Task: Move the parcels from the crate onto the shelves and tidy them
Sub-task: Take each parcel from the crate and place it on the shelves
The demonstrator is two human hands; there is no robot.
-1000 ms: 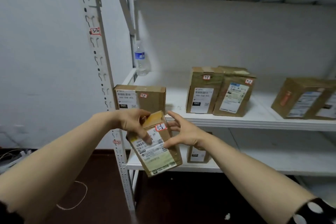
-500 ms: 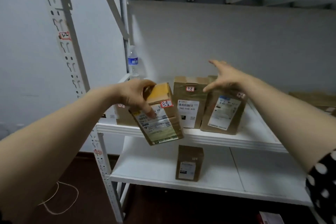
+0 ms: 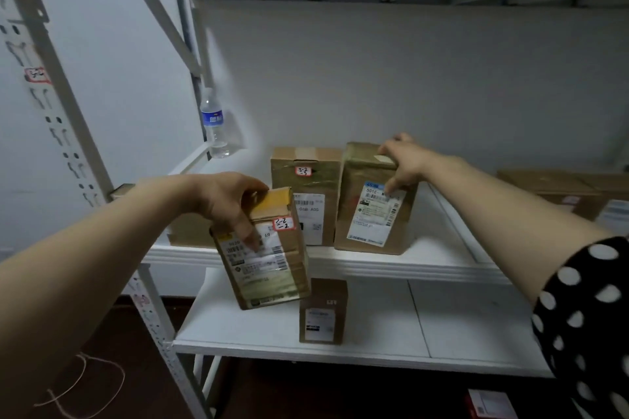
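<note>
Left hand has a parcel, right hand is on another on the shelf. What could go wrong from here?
1. The left hand holds the held parcel by its top alone, tilted; a loose grip could drop it onto the small parcel below.
2. The right hand grips the blue-labelled parcel, standing near the front edge of the middle shelf; a pull might tip it off or knock the neighbouring parcel.
</note>
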